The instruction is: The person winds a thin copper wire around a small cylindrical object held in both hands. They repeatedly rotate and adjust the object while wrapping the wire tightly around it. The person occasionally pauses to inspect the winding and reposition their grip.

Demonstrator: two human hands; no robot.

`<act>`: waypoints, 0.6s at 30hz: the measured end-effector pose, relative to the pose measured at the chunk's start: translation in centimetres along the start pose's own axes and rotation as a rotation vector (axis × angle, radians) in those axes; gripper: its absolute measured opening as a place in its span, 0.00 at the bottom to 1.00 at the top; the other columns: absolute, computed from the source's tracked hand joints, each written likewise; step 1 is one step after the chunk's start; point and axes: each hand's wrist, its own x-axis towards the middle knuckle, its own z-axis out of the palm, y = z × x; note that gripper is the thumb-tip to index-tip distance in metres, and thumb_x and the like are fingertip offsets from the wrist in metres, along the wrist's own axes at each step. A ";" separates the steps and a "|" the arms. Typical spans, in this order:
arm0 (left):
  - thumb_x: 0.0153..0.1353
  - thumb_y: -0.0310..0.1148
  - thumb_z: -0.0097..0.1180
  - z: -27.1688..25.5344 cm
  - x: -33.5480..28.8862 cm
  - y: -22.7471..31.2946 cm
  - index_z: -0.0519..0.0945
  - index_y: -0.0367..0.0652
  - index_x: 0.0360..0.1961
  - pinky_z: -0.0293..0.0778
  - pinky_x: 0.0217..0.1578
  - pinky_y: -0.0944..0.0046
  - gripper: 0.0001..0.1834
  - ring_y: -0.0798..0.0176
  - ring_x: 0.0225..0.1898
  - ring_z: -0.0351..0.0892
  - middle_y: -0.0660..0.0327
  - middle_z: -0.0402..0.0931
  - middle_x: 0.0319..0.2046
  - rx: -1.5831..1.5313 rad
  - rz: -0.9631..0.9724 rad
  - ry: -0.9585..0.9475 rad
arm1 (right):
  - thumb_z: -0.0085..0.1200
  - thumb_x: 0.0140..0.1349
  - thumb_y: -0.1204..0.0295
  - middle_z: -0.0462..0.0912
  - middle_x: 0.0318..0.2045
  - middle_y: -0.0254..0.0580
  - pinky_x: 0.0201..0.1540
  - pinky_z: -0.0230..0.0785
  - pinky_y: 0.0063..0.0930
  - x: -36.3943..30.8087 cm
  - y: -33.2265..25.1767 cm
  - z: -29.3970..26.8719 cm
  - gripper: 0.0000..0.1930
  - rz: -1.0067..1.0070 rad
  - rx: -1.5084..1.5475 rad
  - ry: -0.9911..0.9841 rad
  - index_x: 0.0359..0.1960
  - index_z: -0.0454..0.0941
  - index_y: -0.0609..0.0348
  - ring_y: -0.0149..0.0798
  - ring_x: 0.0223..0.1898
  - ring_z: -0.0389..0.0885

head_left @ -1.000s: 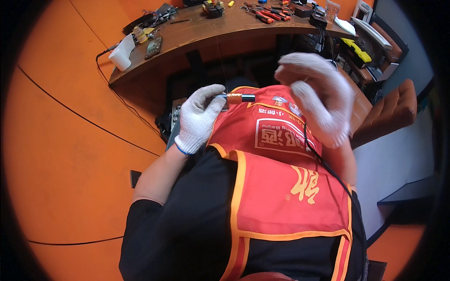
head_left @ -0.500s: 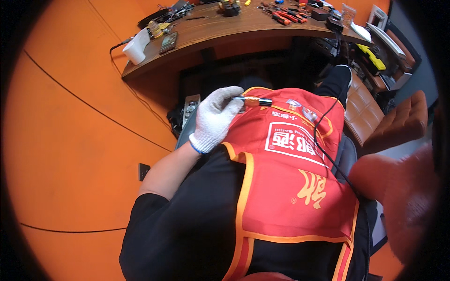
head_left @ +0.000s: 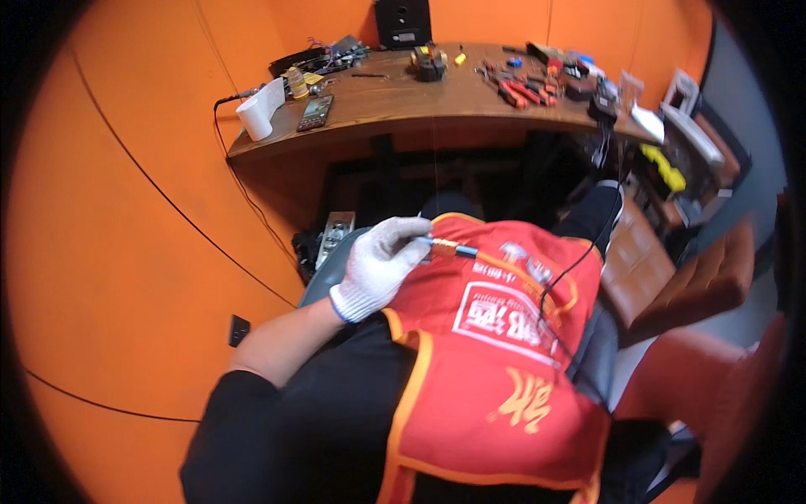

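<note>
My left hand [head_left: 382, 262], in a white knitted glove, is raised over my lap. Its thumb and fingers pinch a slim pen-like rod [head_left: 454, 249] with a gold-coloured band and a dark end that points right. What exactly the rod is cannot be made out. Beneath it lies the red apron [head_left: 495, 370] with orange edging, spread over my body and legs. Close to the camera at the lower right is a blurred reddish shape [head_left: 684, 382], which seems to be my right arm or hand; no fingers can be made out on it.
Ahead stands a wooden desk [head_left: 378, 101] with red-handled pliers [head_left: 525, 91], a phone [head_left: 316, 112], a white paper roll [head_left: 259, 116] and electronic parts. A thin black cable [head_left: 579, 262] hangs across the apron. At right is a brown padded seat [head_left: 646, 269]; an orange wall [head_left: 126, 269] is at left.
The view has tilted, so the desk, apron and left hand sit lower and more of the desk shows. My left hand keeps its pinch on the rod. The blurred reddish shape has shifted.
</note>
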 end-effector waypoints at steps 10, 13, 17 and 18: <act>0.71 0.19 0.61 0.6 0.4 1.3 0.83 0.31 0.55 0.81 0.50 0.68 0.13 0.68 0.47 0.86 0.58 0.84 0.47 0.097 -0.101 0.027 | 0.65 0.70 0.76 0.87 0.49 0.49 0.53 0.81 0.30 5.2 -1.1 -4.0 0.18 0.118 -0.047 0.032 0.59 0.81 0.65 0.40 0.48 0.89; 0.69 0.17 0.62 0.7 0.8 0.6 0.83 0.30 0.55 0.83 0.47 0.67 0.13 0.67 0.43 0.87 0.58 0.84 0.46 0.186 -0.033 0.021 | 0.64 0.70 0.76 0.87 0.49 0.49 0.53 0.81 0.30 6.9 -2.3 -2.8 0.18 0.204 -0.087 0.002 0.59 0.81 0.65 0.40 0.48 0.89; 0.68 0.22 0.65 0.1 0.2 -0.8 0.85 0.31 0.51 0.81 0.45 0.67 0.11 0.67 0.42 0.86 0.56 0.86 0.43 0.136 -0.044 0.032 | 0.64 0.70 0.76 0.87 0.49 0.49 0.53 0.81 0.30 6.0 -5.1 0.6 0.18 0.342 -0.115 -0.049 0.59 0.81 0.65 0.40 0.48 0.89; 0.68 0.22 0.66 -0.1 0.5 -0.7 0.85 0.32 0.51 0.81 0.46 0.67 0.12 0.66 0.42 0.86 0.56 0.86 0.43 0.181 -0.040 0.011 | 0.64 0.70 0.76 0.87 0.49 0.49 0.53 0.81 0.30 6.9 -6.1 1.2 0.18 0.365 -0.140 -0.052 0.59 0.81 0.65 0.40 0.48 0.89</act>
